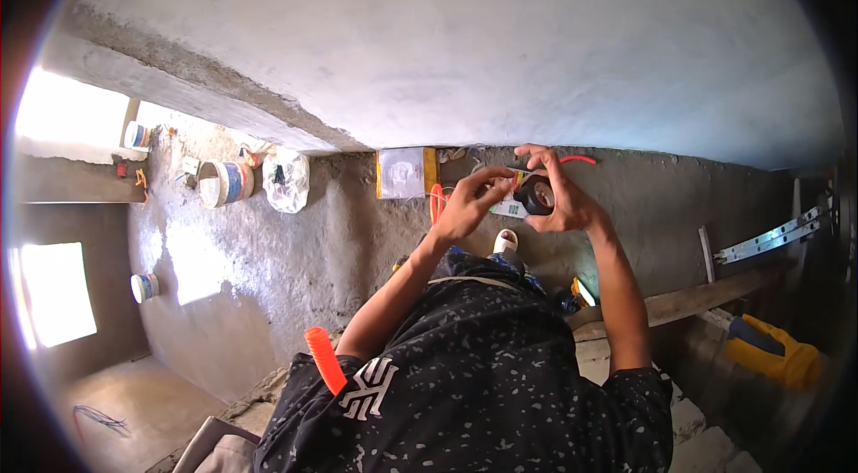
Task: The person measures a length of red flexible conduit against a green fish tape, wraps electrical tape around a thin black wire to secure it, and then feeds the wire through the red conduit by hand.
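Observation:
My right hand (pixel 569 202) is curled around a roll of black tape (pixel 529 197), thumb below and fingers above it. Close beside the roll, my left hand (pixel 472 205) has its thumb and fingertips pinched together. Something small and pale runs between the two hands near those fingertips; whether it is a tape end or a wire is too small to tell. Behind the hands lies a white and green packet (pixel 508 208), partly covered. An orange corrugated tube (pixel 324 360) stands out near my left upper arm.
On the rough floor at left are a white bucket (pixel 220 184) and a white plastic bag (pixel 286 183). A yellow-edged clear package (pixel 404 173) lies by the wall (pixel 500 44). A metal ladder (pixel 770 239), a wooden plank (pixel 688 302) and a yellow object (pixel 779 357) are at right.

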The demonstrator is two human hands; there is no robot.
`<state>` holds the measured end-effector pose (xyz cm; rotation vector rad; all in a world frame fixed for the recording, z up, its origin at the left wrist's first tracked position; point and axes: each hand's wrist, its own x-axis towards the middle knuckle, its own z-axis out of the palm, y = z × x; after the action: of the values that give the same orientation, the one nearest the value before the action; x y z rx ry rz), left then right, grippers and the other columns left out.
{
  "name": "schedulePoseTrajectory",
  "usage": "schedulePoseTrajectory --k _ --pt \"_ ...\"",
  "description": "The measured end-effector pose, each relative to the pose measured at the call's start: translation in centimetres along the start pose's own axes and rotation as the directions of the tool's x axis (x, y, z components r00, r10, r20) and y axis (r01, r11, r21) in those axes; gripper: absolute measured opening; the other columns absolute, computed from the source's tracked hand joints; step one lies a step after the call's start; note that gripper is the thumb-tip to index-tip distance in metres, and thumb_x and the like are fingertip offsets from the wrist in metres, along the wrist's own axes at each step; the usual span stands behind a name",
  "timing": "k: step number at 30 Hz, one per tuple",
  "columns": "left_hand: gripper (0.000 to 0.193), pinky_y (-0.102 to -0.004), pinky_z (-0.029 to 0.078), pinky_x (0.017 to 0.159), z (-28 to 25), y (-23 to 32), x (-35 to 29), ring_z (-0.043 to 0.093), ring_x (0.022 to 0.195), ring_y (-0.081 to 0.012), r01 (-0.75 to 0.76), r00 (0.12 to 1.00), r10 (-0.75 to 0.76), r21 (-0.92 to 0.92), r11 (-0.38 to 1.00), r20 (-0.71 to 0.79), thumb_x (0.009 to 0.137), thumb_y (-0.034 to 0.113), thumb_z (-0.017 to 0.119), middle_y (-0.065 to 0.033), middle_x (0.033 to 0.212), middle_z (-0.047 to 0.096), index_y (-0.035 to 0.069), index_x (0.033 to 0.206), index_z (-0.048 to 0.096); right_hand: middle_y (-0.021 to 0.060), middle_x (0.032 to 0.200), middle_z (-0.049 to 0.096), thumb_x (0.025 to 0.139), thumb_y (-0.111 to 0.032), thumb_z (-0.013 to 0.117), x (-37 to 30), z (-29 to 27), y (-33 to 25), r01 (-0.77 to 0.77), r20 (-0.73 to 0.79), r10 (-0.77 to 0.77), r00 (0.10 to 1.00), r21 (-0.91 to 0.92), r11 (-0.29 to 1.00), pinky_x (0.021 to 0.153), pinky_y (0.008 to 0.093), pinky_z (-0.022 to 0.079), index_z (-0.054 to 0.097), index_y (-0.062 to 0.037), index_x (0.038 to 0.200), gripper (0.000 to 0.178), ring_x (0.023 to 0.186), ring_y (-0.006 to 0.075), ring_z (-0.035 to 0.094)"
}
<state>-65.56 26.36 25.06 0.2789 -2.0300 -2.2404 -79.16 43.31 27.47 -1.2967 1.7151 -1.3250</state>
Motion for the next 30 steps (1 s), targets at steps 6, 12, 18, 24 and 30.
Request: schedulePoseTrajectory --k 6,12,18,24,30 --pt "0.031 -0.0294 0.047 0.079 0.6 0.8 -0.3 0.061 0.089 -0.0144 0.033 0.999 -0.031 0.101 0.994 -0.020 0.087 0.026 0.068 -0.0109 0.094 0.069 0.000 0.104 0.069 0.0122 0.117 0.037 0.056 -0.009 0.077 -0.3 0.3 -0.1 -0.018 0.038 0.023 0.999 -0.132 0.991 0.088 0.0384 0.045 0.027 -0.0080 0.132 0.091 0.099 0.0274 0.052" --pt "0.017 -0.0368 0.046 0.066 1.2 -0.1 -0.3 0.060 0.074 -0.0252 -0.131 0.959 0.223 0.430 0.893 -0.172 0.085 0.014 0.063 -0.0150 0.082 0.061 -0.002 0.092 0.062 0.0130 0.117 0.043 0.061 -0.018 0.082 -0.6 1.2 -0.6 -0.147 0.046 0.143 0.989 0.086 0.985 0.092 0.0369 0.044 0.032 -0.0049 0.130 0.085 0.105 0.0275 0.052" --pt "0.016 -0.0319 0.043 0.065 0.1 -0.9 -0.9 0.052 0.069 -0.0192 -0.079 0.985 0.104 0.177 0.981 -0.136 0.092 0.014 0.049 -0.0083 0.076 0.053 0.001 0.101 0.049 0.0080 0.112 0.057 0.070 -0.034 0.080 -1.6 0.1 0.1 -0.151 0.228 0.119 0.966 0.129 0.980 0.091 0.0289 0.043 0.053 0.0008 0.122 0.069 0.108 0.0159 0.052" --pt "0.020 -0.0224 0.032 0.057 0.1 -0.7 -0.8 0.038 0.062 -0.0078 0.069 0.997 -0.073 -0.266 0.961 -0.005 0.100 0.021 0.041 0.0011 0.068 0.042 0.005 0.112 0.036 0.0154 0.133 0.050 0.074 -0.041 0.076 -0.7 2.2 3.1 -0.119 0.030 0.259 0.965 0.935 0.335 0.092 0.0305 0.046 0.045 0.0059 0.131 0.080 0.105 0.0201 0.059" --pt "0.022 -0.0287 0.047 0.056 0.3 -0.8 -1.1 0.061 0.066 -0.0161 -0.086 0.957 0.178 0.362 0.928 -0.230 0.092 0.012 0.058 -0.0112 0.081 0.062 0.004 0.109 0.046 0.0137 0.123 0.056 0.074 -0.040 0.076 0.4 3.1 2.0 -0.008 -0.074 0.236 0.969 0.944 0.330 0.090 0.0333 0.047 0.049 0.0045 0.127 0.074 0.103 0.0226 0.060"
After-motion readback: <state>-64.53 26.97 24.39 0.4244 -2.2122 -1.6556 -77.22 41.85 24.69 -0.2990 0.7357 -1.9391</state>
